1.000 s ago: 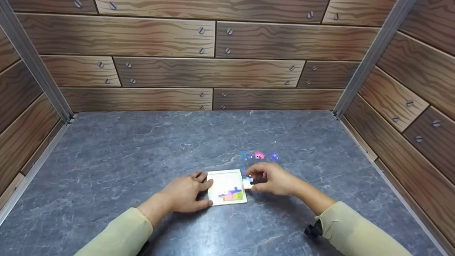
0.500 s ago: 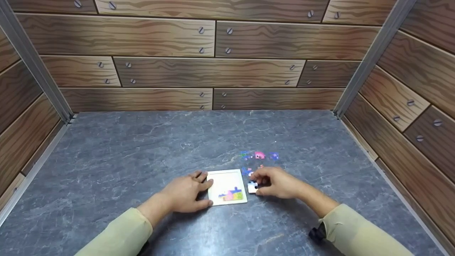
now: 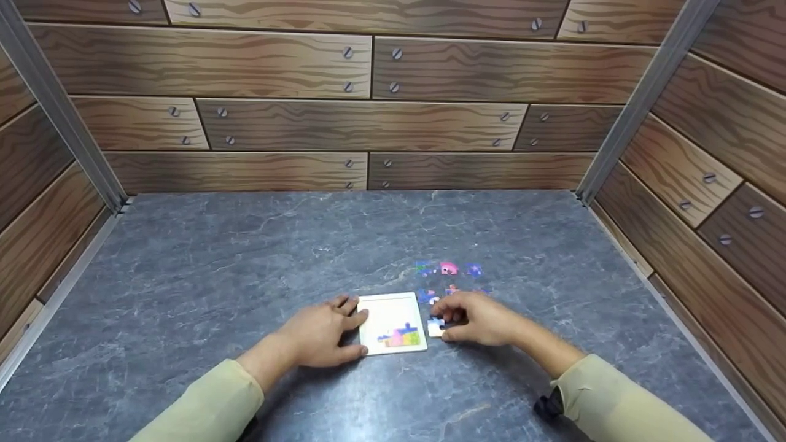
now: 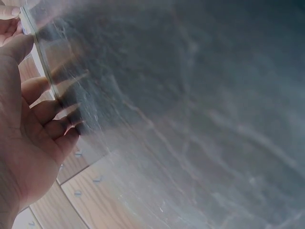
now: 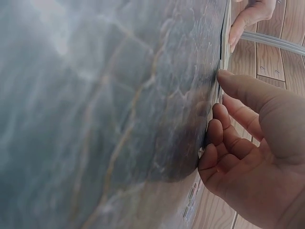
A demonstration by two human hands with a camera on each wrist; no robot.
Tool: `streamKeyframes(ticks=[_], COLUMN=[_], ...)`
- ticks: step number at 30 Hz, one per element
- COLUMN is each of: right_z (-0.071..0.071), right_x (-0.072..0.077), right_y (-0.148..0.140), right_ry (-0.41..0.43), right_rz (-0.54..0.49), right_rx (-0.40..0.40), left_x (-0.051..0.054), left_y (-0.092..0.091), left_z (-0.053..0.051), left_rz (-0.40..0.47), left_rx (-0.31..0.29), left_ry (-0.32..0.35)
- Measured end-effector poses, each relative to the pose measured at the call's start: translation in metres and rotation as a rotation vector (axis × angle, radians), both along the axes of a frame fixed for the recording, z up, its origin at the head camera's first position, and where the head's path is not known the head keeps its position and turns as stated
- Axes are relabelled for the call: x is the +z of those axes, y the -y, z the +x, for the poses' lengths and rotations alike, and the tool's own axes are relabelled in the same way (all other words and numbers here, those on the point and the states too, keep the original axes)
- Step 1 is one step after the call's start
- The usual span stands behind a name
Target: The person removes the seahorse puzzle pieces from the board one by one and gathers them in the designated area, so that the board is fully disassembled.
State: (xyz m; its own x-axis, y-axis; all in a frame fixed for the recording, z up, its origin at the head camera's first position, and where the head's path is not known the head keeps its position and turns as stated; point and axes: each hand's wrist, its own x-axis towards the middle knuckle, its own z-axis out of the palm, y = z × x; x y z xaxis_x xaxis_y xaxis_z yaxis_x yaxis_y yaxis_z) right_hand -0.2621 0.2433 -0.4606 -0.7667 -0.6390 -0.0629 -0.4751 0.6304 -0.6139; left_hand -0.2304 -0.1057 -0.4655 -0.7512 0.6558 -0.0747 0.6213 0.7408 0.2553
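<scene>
A white square puzzle tray [image 3: 384, 312] lies flat on the table, with a few joined jigsaw pieces [image 3: 402, 336] in its lower right part. My left hand [image 3: 322, 334] rests along the tray's left side, thumb at the near corner and fingertips touching the edge. Just right of the tray, my right hand [image 3: 482, 317] pinches a white and light-blue puzzle piece [image 3: 435, 326] at its side, down at table level. In the right wrist view the right hand [image 5: 257, 138] shows its fingers curled, the piece mostly hidden.
Loose puzzle pieces lie beyond the right hand, among them a pink one [image 3: 449, 268] and a purple-blue one [image 3: 473, 269]; the hand partly covers the nearer row. Wood-patterned walls [image 3: 368, 123] enclose the grey marbled table [image 3: 245, 258] at the back and sides.
My right hand has drawn back slightly to the right and nearer, with the puzzle piece, from against the tray's edge, then kept almost still. The left hand and tray have not moved.
</scene>
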Motion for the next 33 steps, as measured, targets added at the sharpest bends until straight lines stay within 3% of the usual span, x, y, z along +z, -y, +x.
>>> streamKeyframes(ticks=[33], right_z=[0.0017], right_x=[-0.0024], right_y=[-0.0003], right_ry=[0.019], right_rz=[-0.036], right_rx=[0.004], left_x=[-0.0002], left_y=[0.0005], left_z=[0.0004], left_rz=[-0.005], left_rx=[0.009], left_ry=[0.019])
